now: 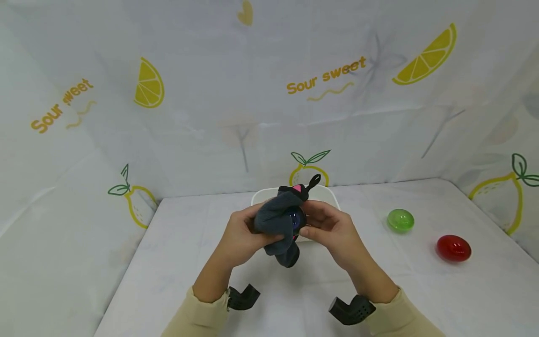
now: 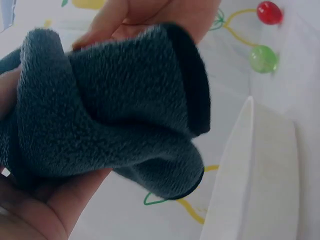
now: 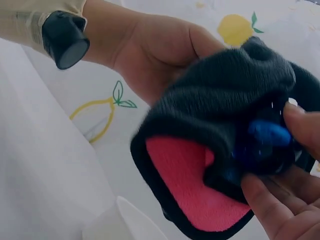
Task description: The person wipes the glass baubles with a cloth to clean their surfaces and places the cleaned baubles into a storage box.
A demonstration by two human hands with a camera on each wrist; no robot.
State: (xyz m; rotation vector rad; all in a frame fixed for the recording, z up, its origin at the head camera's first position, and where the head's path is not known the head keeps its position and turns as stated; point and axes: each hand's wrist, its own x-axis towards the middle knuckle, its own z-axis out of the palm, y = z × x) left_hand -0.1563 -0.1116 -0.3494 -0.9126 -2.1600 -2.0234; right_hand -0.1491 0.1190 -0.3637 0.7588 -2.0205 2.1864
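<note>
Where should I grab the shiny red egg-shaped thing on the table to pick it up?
Come from above and pinch the glossy red egg-shaped object across its narrow middle. It lies on its side on the white table, apart from the green egg-shaped object, and its smooth rounded ends could slip.

The head view looks forward and down from above; both wrist views sit close, sharing the grey cloth (image 1: 278, 220).

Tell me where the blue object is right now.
The blue object sits wrapped in the dark grey cloth held by both hands above the white tray, at table centre, pinched by the right hand beside the left hand.
</note>
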